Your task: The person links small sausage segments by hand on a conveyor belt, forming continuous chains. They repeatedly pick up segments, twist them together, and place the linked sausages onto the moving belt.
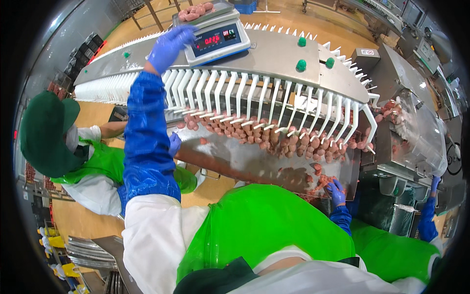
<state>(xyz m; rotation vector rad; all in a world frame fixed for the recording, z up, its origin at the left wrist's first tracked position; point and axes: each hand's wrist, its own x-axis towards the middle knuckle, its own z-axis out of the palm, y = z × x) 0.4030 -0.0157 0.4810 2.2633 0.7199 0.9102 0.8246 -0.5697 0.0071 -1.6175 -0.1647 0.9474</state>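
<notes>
The left arm is stretched up and forward in a blue sleeve cover, and the left hand (169, 46), in a blue glove, is laid with curled fingers against the left front corner of the digital scale (215, 36); nothing is seen gripped in it. The scale stands on the steel top of the machine, with a heap of pink sausages (196, 11) on its pan. The right hand (336, 192), also gloved, is lowered among the sausages (274, 139) at the right end of the steel tray (235, 157); whether it is closed on any cannot be told. A row of white comb fingers (254, 98) hangs between scale and tray. Three green knobs (301, 64) are counted on the machine top. A co-worker in a green cap (46, 132) stands at the left.
</notes>
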